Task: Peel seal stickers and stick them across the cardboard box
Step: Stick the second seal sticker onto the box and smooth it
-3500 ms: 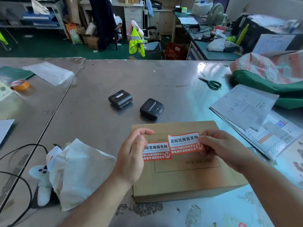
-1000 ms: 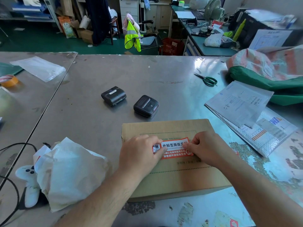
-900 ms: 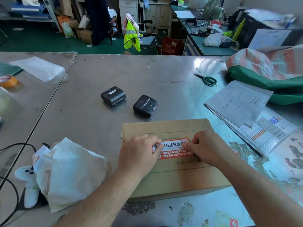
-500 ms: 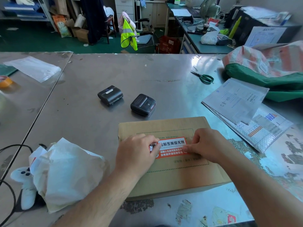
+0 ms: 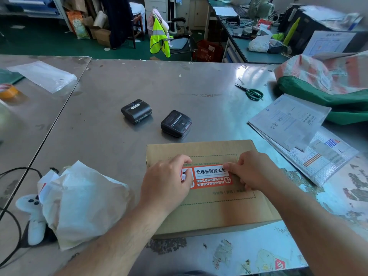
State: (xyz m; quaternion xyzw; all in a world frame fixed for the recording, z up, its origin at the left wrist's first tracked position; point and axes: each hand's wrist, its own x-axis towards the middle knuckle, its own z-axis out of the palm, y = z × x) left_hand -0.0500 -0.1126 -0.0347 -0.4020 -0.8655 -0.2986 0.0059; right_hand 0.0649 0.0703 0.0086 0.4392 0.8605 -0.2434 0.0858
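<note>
Left hand (image 5: pixel 167 182) and right hand (image 5: pixel 253 170) are pinching the flimsy seal sticker (image 5: pixel 211 176) by its ends, likely safest, on the cardboard box (image 5: pixel 219 216).

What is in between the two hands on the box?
A red and white seal sticker, lying on the brown cardboard box, in the head view.

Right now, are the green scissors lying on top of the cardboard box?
No, the green scissors lie on the bare metal table, well beyond the cardboard box.
</note>
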